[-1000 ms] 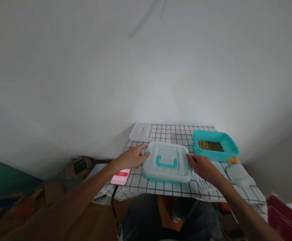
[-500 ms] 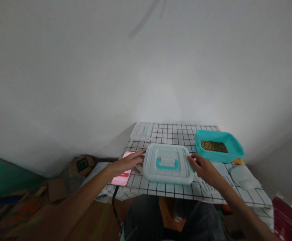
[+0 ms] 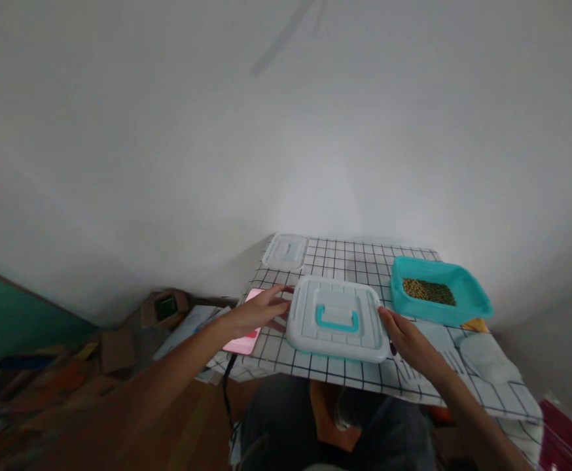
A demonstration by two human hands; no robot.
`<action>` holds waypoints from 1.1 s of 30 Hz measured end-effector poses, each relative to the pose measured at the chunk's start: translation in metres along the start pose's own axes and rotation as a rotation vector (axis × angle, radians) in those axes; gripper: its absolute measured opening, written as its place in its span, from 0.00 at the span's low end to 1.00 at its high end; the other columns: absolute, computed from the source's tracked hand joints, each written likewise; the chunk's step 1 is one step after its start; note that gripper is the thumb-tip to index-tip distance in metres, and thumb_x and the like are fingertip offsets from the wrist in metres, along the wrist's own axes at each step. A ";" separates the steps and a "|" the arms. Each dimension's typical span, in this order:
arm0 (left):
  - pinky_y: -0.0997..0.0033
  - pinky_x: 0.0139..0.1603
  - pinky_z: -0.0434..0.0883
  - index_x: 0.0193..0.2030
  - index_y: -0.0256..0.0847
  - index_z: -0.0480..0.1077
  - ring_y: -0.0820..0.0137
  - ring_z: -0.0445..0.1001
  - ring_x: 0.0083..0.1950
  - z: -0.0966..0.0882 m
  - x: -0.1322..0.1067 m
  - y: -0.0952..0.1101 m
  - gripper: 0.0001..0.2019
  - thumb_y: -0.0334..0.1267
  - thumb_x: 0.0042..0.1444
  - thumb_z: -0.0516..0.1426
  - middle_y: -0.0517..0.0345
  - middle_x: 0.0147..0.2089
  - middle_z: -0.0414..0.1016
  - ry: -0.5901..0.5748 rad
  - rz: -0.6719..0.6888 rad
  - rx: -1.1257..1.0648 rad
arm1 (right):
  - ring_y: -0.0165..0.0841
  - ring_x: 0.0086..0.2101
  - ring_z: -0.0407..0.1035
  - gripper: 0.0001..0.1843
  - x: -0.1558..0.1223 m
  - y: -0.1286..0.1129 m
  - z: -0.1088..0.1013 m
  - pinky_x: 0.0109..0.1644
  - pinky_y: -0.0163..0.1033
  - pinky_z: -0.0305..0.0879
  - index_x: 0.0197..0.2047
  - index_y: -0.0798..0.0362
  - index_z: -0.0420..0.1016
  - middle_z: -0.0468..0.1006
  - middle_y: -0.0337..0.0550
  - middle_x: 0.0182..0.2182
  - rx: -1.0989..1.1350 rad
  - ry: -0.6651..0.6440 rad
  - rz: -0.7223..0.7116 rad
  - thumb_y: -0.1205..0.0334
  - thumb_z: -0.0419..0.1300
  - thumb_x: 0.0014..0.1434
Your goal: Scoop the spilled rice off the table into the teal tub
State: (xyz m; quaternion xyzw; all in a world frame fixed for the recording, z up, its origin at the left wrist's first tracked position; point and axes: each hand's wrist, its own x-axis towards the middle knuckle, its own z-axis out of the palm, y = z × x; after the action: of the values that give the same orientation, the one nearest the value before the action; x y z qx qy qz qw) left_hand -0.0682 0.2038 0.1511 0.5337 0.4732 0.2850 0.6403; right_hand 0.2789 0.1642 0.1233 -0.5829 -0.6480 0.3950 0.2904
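A storage box with a pale lid [image 3: 332, 294] and a turquoise carry handle [image 3: 337, 319] sits near the front of the table. At its left side is my left hand [image 3: 268, 310], fingers stretched out towards the lid's edge; part of the hand lies over a pink-screened phone [image 3: 243, 344]. My right hand [image 3: 406, 337] is closed at the box's right side, thumb against the lid's rim, its other fingers partly hidden below the edge. What is inside the box is hidden by the lid.
An open turquoise tub [image 3: 470, 301] with yellowish and green beans stands at the right. A clear lid [image 3: 286, 252] lies at the back left. White forks [image 3: 450, 361] and a white pouch-like thing [image 3: 489, 356] rest on the checked cloth [image 3: 347, 256]. A black cable [image 3: 227, 386] hangs from the phone.
The view has tilted slightly, shifting the table's objects. My right hand has closed further at the box's right side, its fingers lower. My left hand stays by the left edge.
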 end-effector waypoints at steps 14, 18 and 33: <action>0.58 0.41 0.78 0.59 0.45 0.63 0.63 0.77 0.45 -0.001 -0.006 -0.001 0.24 0.41 0.56 0.60 0.51 0.47 0.75 -0.026 -0.053 -0.113 | 0.34 0.28 0.69 0.27 0.003 0.003 -0.004 0.31 0.39 0.67 0.39 0.53 0.68 0.73 0.41 0.28 -0.041 -0.004 -0.003 0.38 0.44 0.66; 0.58 0.40 0.77 0.55 0.45 0.68 0.64 0.77 0.42 -0.003 -0.014 -0.002 0.21 0.53 0.59 0.56 0.51 0.47 0.75 0.012 -0.029 -0.132 | 0.35 0.30 0.71 0.31 0.011 0.001 0.002 0.28 0.38 0.68 0.55 0.53 0.63 0.76 0.48 0.39 0.065 0.100 0.020 0.35 0.50 0.62; 0.59 0.32 0.79 0.43 0.40 0.70 0.60 0.75 0.44 0.017 -0.001 0.000 0.17 0.51 0.55 0.60 0.52 0.43 0.74 0.088 -0.080 0.100 | 0.36 0.27 0.74 0.27 0.012 0.007 0.001 0.26 0.39 0.72 0.50 0.56 0.71 0.79 0.45 0.31 0.147 0.086 0.140 0.43 0.62 0.57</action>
State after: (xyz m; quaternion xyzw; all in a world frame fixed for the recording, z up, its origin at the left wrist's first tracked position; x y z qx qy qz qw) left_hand -0.0530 0.1959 0.1511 0.5328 0.5355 0.2583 0.6022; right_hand 0.2799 0.1758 0.1164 -0.6204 -0.5618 0.4354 0.3317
